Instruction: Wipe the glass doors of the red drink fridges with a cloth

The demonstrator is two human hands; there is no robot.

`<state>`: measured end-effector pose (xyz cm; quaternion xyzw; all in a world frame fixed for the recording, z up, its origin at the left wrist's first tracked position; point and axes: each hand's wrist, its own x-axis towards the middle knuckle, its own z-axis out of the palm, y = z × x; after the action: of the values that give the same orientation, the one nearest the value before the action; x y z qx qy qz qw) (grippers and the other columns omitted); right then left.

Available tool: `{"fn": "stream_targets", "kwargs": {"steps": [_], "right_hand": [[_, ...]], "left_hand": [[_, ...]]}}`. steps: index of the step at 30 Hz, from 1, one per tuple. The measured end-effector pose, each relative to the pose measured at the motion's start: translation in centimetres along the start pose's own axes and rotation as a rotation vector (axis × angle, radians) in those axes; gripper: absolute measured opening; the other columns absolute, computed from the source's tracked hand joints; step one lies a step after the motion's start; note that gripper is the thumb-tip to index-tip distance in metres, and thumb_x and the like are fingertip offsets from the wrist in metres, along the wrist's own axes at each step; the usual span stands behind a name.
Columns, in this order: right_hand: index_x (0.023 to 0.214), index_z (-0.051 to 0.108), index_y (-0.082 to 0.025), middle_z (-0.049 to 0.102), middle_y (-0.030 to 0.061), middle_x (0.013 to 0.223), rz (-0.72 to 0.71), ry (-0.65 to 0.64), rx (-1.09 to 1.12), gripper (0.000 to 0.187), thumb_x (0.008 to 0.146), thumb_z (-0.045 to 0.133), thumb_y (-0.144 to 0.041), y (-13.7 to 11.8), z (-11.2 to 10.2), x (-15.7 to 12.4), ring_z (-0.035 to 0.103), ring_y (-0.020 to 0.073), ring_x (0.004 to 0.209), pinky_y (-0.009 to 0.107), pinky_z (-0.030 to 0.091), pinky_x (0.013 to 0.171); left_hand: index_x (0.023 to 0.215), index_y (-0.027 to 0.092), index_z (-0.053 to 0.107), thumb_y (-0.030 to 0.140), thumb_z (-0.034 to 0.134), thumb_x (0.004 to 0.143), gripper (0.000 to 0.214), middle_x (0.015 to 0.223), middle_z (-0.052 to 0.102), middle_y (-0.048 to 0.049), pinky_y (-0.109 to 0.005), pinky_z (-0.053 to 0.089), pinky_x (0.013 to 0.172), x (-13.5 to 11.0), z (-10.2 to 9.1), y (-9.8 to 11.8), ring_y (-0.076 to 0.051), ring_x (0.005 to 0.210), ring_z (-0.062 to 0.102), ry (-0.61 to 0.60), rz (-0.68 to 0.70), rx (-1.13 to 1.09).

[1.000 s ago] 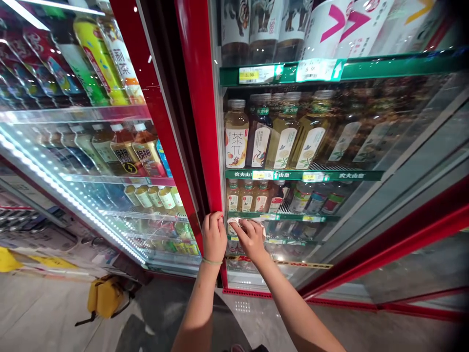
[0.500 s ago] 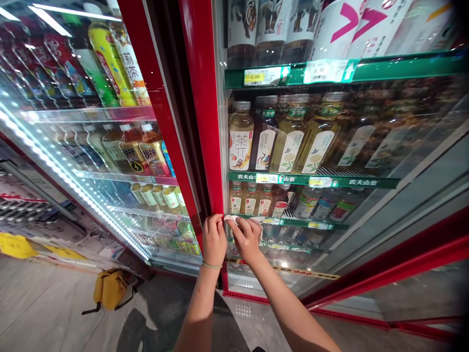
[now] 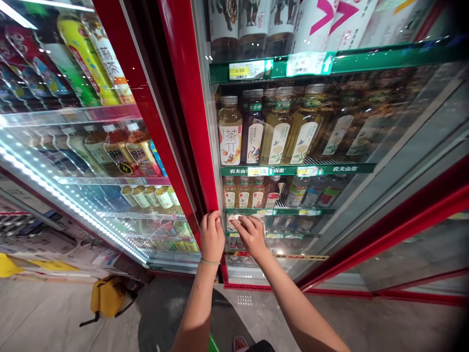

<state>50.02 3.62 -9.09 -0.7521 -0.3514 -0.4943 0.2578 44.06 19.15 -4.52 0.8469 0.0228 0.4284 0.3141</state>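
Observation:
My left hand (image 3: 212, 238), with a thin band at its wrist, has its fingers curled round the edge of the red door frame (image 3: 201, 146) of the right-hand drinks fridge. My right hand (image 3: 253, 235) presses a crumpled white cloth (image 3: 235, 218) against the fridge's glass door, a little to the right of that frame. Part of the cloth is hidden under the fingers. Behind the glass, several tea bottles (image 3: 230, 142) stand on shelves with green price strips (image 3: 318, 169).
On the left is a second lit fridge with bottles (image 3: 141, 151) and a red frame (image 3: 146, 112). A yellow backpack (image 3: 108, 297) lies on the grey floor (image 3: 47, 313). Another red frame bar (image 3: 388, 225) slants across the right. A shoe (image 3: 240, 343) shows at the bottom.
The view has shifted, so the fridges appear further left. My right hand and the cloth have slid slightly down and right over the glass, away from my left hand, which keeps its place on the frame.

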Motion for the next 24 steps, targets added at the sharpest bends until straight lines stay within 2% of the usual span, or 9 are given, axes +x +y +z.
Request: {"fn": "stream_targets", "kwargs": {"steps": [2,5,8,11,14,16,20,21,24], "right_hand": [[0.125,0.070,-0.035,0.066,0.0039,0.111,0.105,0.083,-0.046,0.045,0.090,0.063,-0.007,0.9,-0.9,-0.4,0.057,0.0203,0.104,0.035,0.047,0.092],[0.135,0.061,-0.030,0.061,0.0077,0.115,0.253,0.218,-0.115,0.050,0.091,0.060,-0.007,1.5,-1.7,-0.5,0.056,0.0227,0.107,0.040,0.047,0.093],[0.140,0.055,-0.032,0.064,0.0061,0.114,0.237,0.193,-0.106,0.056,0.091,0.058,-0.006,1.5,-2.2,-0.4,0.059,0.0216,0.105,0.040,0.050,0.093],[0.130,0.063,-0.034,0.066,0.0036,0.110,0.193,0.094,-0.084,0.050,0.090,0.057,-0.005,1.9,-3.0,-1.0,0.062,0.0208,0.103,0.038,0.053,0.092],[0.124,0.066,-0.031,0.061,0.0060,0.111,0.327,0.208,-0.115,0.045,0.090,0.056,-0.005,3.1,-4.3,-1.7,0.062,0.0221,0.103,0.039,0.055,0.088],[0.124,0.067,-0.029,0.059,0.0074,0.111,0.390,0.266,-0.141,0.044,0.089,0.056,-0.005,3.9,-5.1,-1.9,0.061,0.0226,0.103,0.039,0.055,0.086],[0.124,0.068,-0.031,0.061,0.0060,0.110,0.255,0.125,-0.148,0.047,0.090,0.055,-0.001,5.6,-6.7,-2.3,0.060,0.0210,0.102,0.038,0.054,0.088],[0.124,0.067,-0.031,0.061,0.0058,0.111,0.241,0.127,-0.156,0.047,0.090,0.055,-0.001,6.1,-7.1,-2.5,0.060,0.0209,0.102,0.038,0.054,0.088],[0.125,0.066,-0.029,0.058,0.0071,0.112,0.366,0.270,-0.171,0.042,0.090,0.060,-0.006,7.8,-8.2,-3.3,0.059,0.0216,0.104,0.038,0.054,0.088]], "left_hand": [[0.117,0.024,0.063,0.024,0.043,0.104,0.023,0.109,0.064,-0.0079,-0.039,0.056,0.096,0.1,-0.1,0.0,-0.021,0.105,0.066,-0.016,-0.004,-0.010],[0.119,0.024,0.063,0.024,0.045,0.103,0.024,0.112,0.063,-0.0087,-0.039,0.056,0.096,0.0,0.0,0.2,-0.020,0.104,0.066,-0.025,-0.012,-0.032],[0.122,0.024,0.063,0.024,0.046,0.103,0.025,0.116,0.062,-0.0099,-0.041,0.055,0.098,-0.3,0.2,0.3,-0.021,0.107,0.065,-0.036,0.005,-0.059],[0.123,0.024,0.064,0.025,0.048,0.103,0.026,0.116,0.063,-0.0099,-0.043,0.054,0.101,-0.7,0.6,0.2,-0.023,0.110,0.063,-0.032,0.037,-0.073],[0.123,0.025,0.064,0.026,0.050,0.102,0.026,0.115,0.064,-0.0093,-0.042,0.053,0.101,-1.0,1.3,0.7,-0.023,0.110,0.063,-0.021,0.056,-0.089],[0.123,0.025,0.064,0.024,0.050,0.102,0.025,0.114,0.064,-0.0089,-0.040,0.054,0.099,-1.3,2.1,1.7,-0.022,0.109,0.064,-0.031,0.075,-0.114],[0.123,0.024,0.064,0.020,0.051,0.102,0.024,0.112,0.064,-0.0076,-0.036,0.055,0.096,-1.9,4.2,4.8,-0.020,0.108,0.064,-0.043,0.173,-0.123],[0.123,0.024,0.064,0.019,0.052,0.101,0.025,0.111,0.064,-0.0073,-0.035,0.055,0.095,-1.9,4.7,5.6,-0.019,0.107,0.064,-0.042,0.201,-0.118],[0.123,0.022,0.064,0.016,0.055,0.100,0.026,0.110,0.063,-0.0067,-0.033,0.054,0.094,-2.0,6.3,7.8,-0.018,0.106,0.063,-0.033,0.240,-0.092]]}}
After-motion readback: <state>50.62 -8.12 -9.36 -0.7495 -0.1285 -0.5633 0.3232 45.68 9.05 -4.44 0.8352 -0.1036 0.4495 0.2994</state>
